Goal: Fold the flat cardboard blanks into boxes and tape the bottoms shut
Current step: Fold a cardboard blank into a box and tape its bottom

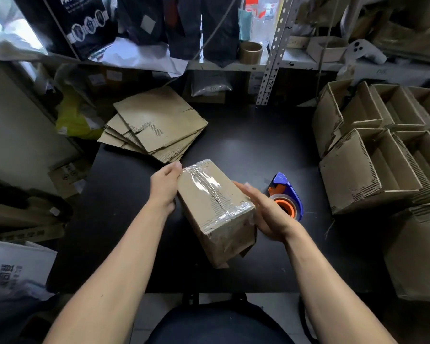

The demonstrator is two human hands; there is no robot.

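Box [215, 209], taped bottom up mid-surface: light, stiff, film slick; left hand [164, 187] pinches its far corner, right hand [266, 209] flat, open alongside.

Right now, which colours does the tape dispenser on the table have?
The tape dispenser is blue with orange parts, seen best in the head view.
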